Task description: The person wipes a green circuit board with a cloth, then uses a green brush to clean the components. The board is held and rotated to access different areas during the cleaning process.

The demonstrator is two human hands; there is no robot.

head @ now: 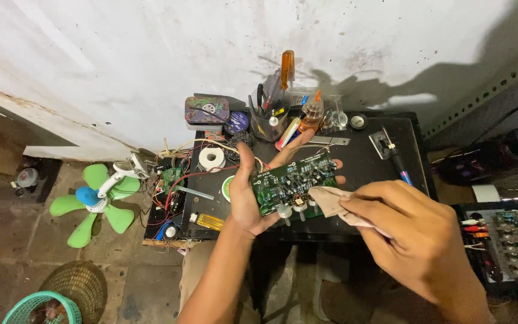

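Right hand [412,225] pinching a beige cloth [331,201], pressing it against the green circuit board's [295,183] lower right corner; left hand [253,192] cradling that board from beneath, fingers spread, above the black table [364,159].

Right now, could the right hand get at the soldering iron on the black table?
Probably yes, though not freely: the right hand holds a cloth, but the soldering iron lies uncovered just beyond it on the table.
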